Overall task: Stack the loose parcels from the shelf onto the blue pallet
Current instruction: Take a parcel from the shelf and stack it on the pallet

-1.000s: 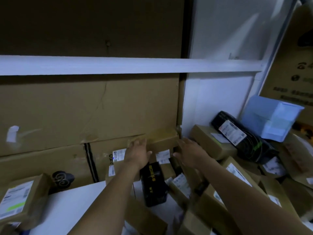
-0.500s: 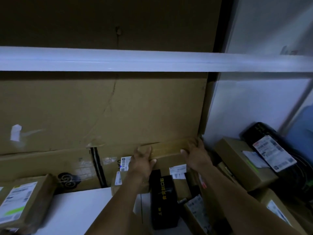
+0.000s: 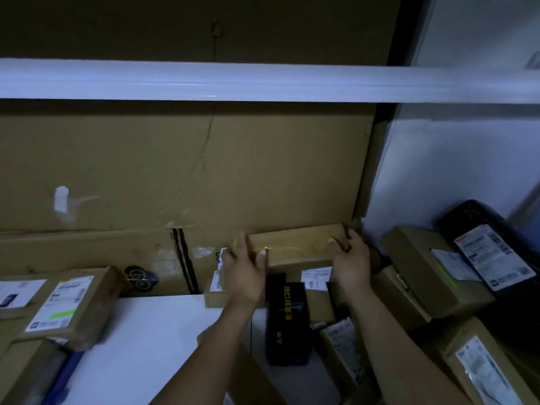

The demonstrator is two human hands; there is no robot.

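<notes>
At the far left, a brown labelled parcel (image 3: 68, 306) lies on the white shelf board (image 3: 146, 346), its white shipping label facing up. A second parcel at the left edge (image 3: 17, 293) sits just beside it and is partly cut off. A large cardboard sheet (image 3: 204, 171) stands along the far side of the shelf, beneath a white horizontal rail (image 3: 263, 80). Near the centre, the left hand (image 3: 242, 270) grips the left end of a long brown parcel (image 3: 295, 247), with the thumb on the near face and the fingers raised against the end. The long brown parcel lies level on top of other labelled parcels, and its far edge touches the cardboard sheet. In front of it and lower down, a black box with yellow characters (image 3: 287, 320) lies between the two forearms. The right hand (image 3: 350, 258) grips the right end of the same parcel, with the thumb on top and the fingers curled round the end. Further right, a brown carton (image 3: 423, 264) rests tilted in a pile. A black wrapped parcel with a white label (image 3: 493, 252) leans beside it, against the white wall. At the near right, another labelled carton (image 3: 479, 366) lies below the pile.
</notes>
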